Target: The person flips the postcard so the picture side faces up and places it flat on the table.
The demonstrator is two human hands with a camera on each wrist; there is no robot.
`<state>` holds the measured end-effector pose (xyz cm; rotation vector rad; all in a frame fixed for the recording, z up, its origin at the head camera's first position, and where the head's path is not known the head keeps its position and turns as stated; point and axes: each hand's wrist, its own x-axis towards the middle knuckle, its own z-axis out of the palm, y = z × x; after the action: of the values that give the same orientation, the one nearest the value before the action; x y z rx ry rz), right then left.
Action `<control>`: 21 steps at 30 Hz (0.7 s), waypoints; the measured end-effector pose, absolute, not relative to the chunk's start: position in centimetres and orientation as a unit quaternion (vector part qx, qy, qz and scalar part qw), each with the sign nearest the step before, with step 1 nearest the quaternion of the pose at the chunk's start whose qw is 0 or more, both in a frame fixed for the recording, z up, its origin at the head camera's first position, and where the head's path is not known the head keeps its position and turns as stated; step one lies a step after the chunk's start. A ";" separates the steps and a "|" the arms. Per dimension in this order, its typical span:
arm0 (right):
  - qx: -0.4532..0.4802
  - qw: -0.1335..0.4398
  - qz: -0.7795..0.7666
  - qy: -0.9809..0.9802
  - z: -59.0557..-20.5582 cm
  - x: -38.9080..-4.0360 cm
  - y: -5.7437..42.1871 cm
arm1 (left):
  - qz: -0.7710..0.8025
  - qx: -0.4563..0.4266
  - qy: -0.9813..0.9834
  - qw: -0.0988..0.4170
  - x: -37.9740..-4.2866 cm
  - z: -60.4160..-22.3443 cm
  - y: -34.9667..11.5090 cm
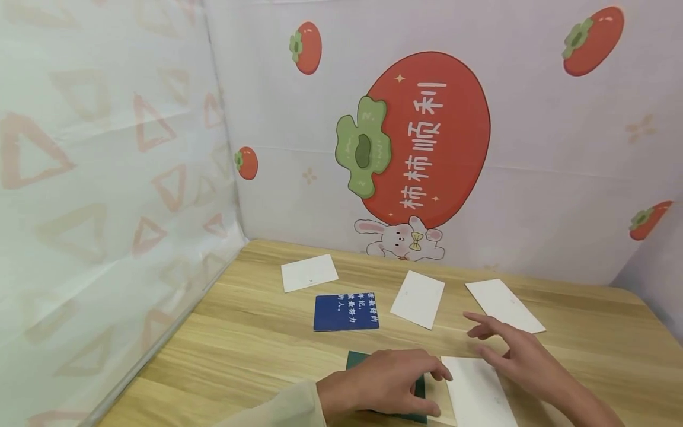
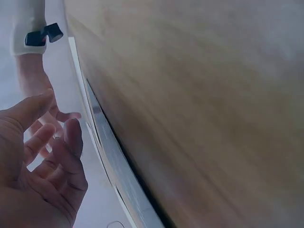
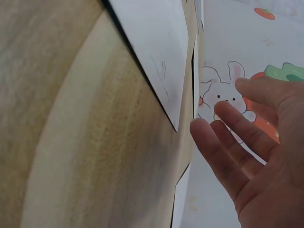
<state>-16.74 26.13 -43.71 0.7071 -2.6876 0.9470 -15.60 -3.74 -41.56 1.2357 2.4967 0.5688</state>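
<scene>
In the head view my left hand [image 1: 386, 379] is over a dark green card [image 1: 356, 358], covering most of it. Its fingers are loosely bent and hold nothing; the left wrist view shows this hand [image 2: 42, 175] with bare palm and fingers. To the right, my right hand [image 1: 512, 353] hovers beside the upper end of a white card [image 1: 477, 394], fingers spread and apart from one another. In the right wrist view nothing lies between the fingers of this hand [image 3: 256, 152], and a white card [image 3: 161, 52] with small faint marks lies on the table nearby.
Farther back on the wooden table [image 1: 240, 332] lie a blue card [image 1: 332, 314] with white writing and three white cards, at left [image 1: 309, 273], middle [image 1: 418, 299] and right [image 1: 501, 302]. Patterned sheets [image 1: 277, 118] hang behind the table and along its left side.
</scene>
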 end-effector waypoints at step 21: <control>0.231 0.095 0.328 -0.911 -44.2 -16.6 28.3 | 0.022 0.500 0.860 0.097 -14.3 -41.7 0.6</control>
<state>-16.65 28.31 -44.18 0.6861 -2.7008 0.9733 -14.31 0.57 -41.72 1.4810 2.5466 0.0645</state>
